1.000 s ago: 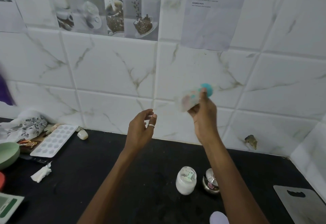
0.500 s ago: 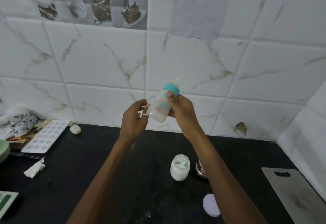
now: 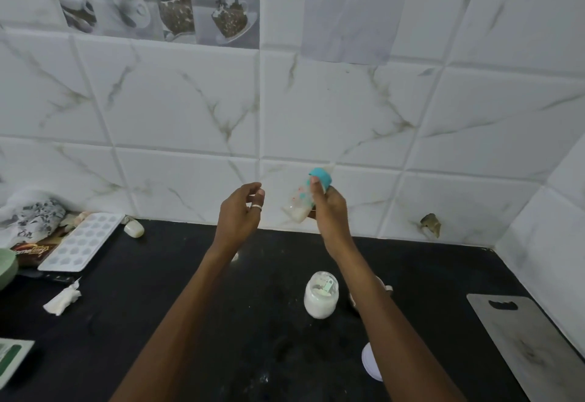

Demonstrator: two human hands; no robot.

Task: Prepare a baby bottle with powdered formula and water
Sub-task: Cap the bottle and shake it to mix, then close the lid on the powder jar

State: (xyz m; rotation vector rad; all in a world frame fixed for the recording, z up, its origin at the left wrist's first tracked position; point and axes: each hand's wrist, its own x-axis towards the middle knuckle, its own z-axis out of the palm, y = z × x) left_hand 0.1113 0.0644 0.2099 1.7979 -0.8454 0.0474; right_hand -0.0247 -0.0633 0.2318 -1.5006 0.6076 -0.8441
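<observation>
**Where are the hands?**
Both are raised in front of a white, marble-look tiled wall. The right hand grips a baby bottle, with its fingers curled round the body and one fingertip up at the teal collar. The bottle is tilted, collar up and to the right, base down and to the left. White liquid is pooled in the base. The bottle is held in the air above the counter.

**And the other hand?**
The left hand hangs just beside the bottle without touching it. Its fingers are loosely curled and hold nothing. One finger wears a pale ring.

**What lies below them?**
A black counter. Beside the right forearm stands an open jar of white powder, with what may be a scoop inside; the view is too soft to be sure. Nearer the viewer lies a round white lid, partly hidden by the arm. At the far right a grey cutting board lies flat. At the far left are a white moulded tray, a crumpled tissue and the edge of a green bowl.
</observation>
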